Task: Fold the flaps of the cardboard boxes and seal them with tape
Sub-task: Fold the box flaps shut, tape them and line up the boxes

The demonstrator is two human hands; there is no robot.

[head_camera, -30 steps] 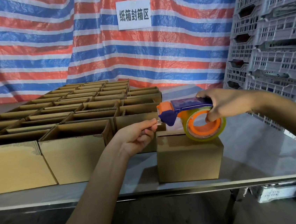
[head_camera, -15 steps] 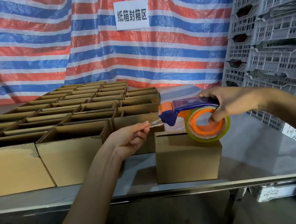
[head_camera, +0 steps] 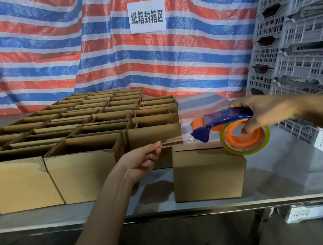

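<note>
More tape (head_camera: 175, 140) stretches than before between pinching left hand (head_camera: 141, 162) and right hand (head_camera: 263, 111) gripping the dispenser (head_camera: 226, 117).

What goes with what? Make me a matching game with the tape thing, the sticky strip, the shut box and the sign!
Things:
1. tape dispenser
2. strip of clear tape
3. closed cardboard box
4. white sign

Places:
A. hanging on the striped tarp
B. gripped by the right hand
C. pinched by the left hand
D. standing apart from the open boxes on the metal table

Pairs: 1-B, 2-C, 3-D, 4-A
</note>
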